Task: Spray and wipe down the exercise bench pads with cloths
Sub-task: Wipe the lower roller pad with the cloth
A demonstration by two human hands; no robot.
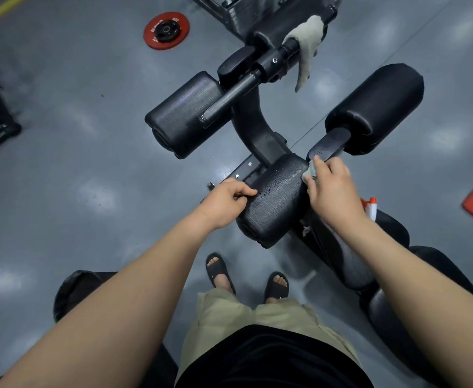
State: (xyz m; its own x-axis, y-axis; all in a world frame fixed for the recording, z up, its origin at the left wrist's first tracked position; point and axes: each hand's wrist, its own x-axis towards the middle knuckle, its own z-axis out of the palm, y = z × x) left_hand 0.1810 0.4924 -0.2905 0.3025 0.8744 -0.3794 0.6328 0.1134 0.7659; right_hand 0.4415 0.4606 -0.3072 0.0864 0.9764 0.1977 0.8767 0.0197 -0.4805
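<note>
Step in hand: you are wiping the black textured roller pad (277, 197) nearest you, which lies crosswise on the bench frame between your two hands; its top looks beaded with spray.
Left flank of the pad: brace it there so the roller does not turn under the cloth, and free that side only when the cloth comes round to it.
Top of the pad: draw the cloth in overlapping passes along the pad's length, pressing firmly enough to lift the droplets out of the grain.
Right end of the pad: work the end cap and the seam beside the frame arm, where liquid probably gathers.
Left hand (227, 198): its fingers are curled and grip the pad's left flank; it holds nothing else.
Right hand (332, 189): its fingers are bent over a small crumpled grey cloth (309, 170) and press it to the pad's right end; the cloth is mostly hidden under the hand.
White spray bottle with an orange trigger head (369, 207): it stands just beyond your right forearm, only its top visible, near enough to reach if the pad dries.
Pale spare cloth (308, 37): it is draped over the machine's bar, well apart from both hands.
Two far black roller pads: one on the left (185, 113) and one on the right (378, 107); I cannot tell whether they have been wiped.
</note>
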